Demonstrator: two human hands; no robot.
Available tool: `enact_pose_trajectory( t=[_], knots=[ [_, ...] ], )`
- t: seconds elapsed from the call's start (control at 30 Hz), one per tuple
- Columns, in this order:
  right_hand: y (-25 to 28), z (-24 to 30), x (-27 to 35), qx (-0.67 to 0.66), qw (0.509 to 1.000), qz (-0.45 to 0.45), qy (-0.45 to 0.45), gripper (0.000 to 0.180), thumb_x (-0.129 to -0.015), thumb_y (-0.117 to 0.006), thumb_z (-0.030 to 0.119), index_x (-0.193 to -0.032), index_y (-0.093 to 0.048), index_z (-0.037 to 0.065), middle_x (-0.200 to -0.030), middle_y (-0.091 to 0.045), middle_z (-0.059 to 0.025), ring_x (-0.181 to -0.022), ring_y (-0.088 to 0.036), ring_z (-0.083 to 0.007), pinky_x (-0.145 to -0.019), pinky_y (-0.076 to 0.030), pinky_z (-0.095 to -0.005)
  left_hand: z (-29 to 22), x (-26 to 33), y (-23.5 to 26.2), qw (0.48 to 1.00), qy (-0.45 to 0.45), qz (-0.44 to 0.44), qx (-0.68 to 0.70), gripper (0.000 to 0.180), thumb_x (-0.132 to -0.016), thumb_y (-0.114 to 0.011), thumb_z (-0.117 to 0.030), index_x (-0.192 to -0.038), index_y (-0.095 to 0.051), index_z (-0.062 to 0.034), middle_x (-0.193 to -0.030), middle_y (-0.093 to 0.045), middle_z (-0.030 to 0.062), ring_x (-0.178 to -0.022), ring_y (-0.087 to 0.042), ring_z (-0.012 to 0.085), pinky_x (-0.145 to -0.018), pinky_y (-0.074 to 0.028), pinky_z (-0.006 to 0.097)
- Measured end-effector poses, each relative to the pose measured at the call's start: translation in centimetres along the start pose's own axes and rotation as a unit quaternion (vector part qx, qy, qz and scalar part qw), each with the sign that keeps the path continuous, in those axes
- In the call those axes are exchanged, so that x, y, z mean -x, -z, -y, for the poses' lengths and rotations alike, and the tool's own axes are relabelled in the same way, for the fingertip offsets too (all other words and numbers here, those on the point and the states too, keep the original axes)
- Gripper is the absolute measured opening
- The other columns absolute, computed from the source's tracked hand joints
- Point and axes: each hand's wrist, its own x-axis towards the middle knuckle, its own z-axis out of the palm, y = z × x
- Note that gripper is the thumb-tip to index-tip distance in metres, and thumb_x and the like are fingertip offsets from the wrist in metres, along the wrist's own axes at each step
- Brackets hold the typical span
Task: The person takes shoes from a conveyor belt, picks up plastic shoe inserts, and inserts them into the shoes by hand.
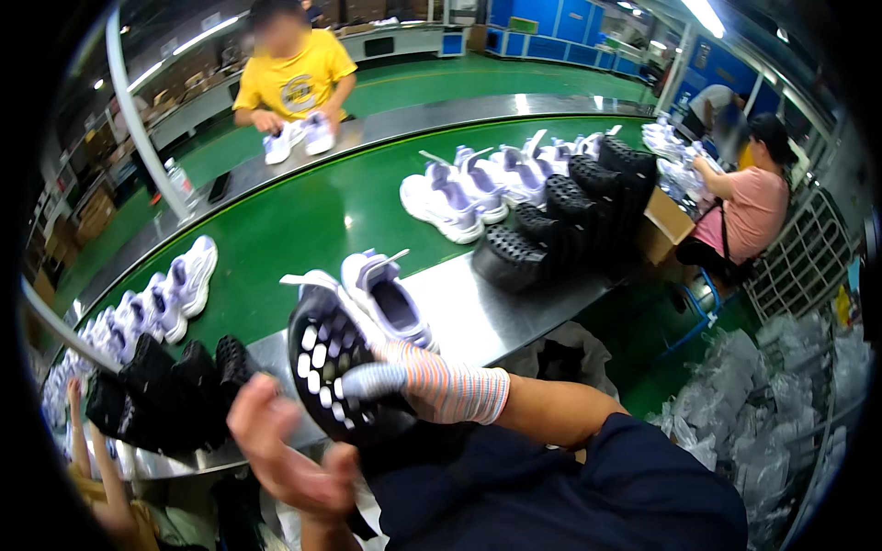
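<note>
My right hand [436,381], in a striped knit glove, grips a black shoe-shaped piece with rows of holes [315,354]. The piece stands upright at the bench edge, its holed face turned toward me. My bare left hand [285,445] is blurred, with thumb and fingers apart and nothing in it; it is just left of the black piece. Right behind that piece, a pair of white and lilac sneakers sits on the metal edge. One sneaker [395,298] shows well; its mate is partly hidden by the piece.
More white sneakers [446,197] line the green belt [303,216], beside stacked black holed pieces [514,253]. At left are another sneaker row [188,275] and black pieces [188,376]. A worker in yellow [299,73] handles sneakers opposite; another person [749,197] sits at right near plastic bags [753,395].
</note>
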Motion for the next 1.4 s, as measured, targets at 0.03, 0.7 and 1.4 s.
enact_pose_trajectory(
  t=[0.03,0.7,1.4],
  knots=[
    [0.9,0.3,0.6,0.013,0.998,0.015,-0.057,0.047,-0.091,-0.075,0.020,-0.132,-0.061,0.004,-0.112,-0.071,-0.0048,-0.102,-0.069,-0.0135,-0.090,-0.058,-0.0302,-0.4,-1.0,-1.8,0.978,0.145,-0.081,0.129,0.083,-0.090,-0.073,-0.059,-0.140,-0.052,0.0033,-0.142,-0.055,0.0235,-0.131,-0.054,0.0376,-0.109,-0.044,0.051],
    [5.6,5.4,-0.4,0.683,0.724,-0.085,-0.052,0.053,-0.094,-0.065,0.051,-0.085,-0.070,-0.001,-0.074,-0.069,-0.0225,-0.073,-0.071,-0.0374,-0.070,-0.055,-0.0458,10.2,-2.0,-10.1,0.938,0.343,0.021,-0.043,0.042,-0.091,-0.077,-0.026,-0.119,-0.065,0.0037,-0.111,-0.071,0.0194,-0.104,-0.068,0.0318,-0.096,-0.053,0.042],
    [6.1,1.9,-9.7,0.853,0.507,-0.058,-0.104,0.024,-0.090,-0.061,0.015,-0.102,-0.077,0.002,-0.098,-0.075,-0.0231,-0.098,-0.074,-0.0392,-0.085,-0.059,-0.0449,12.5,1.1,-12.4,0.908,0.375,0.131,0.131,0.009,-0.090,-0.068,-0.006,-0.093,-0.068,0.0022,-0.080,-0.070,0.0153,-0.075,-0.066,0.0262,-0.071,-0.052,0.039]
  ],
)
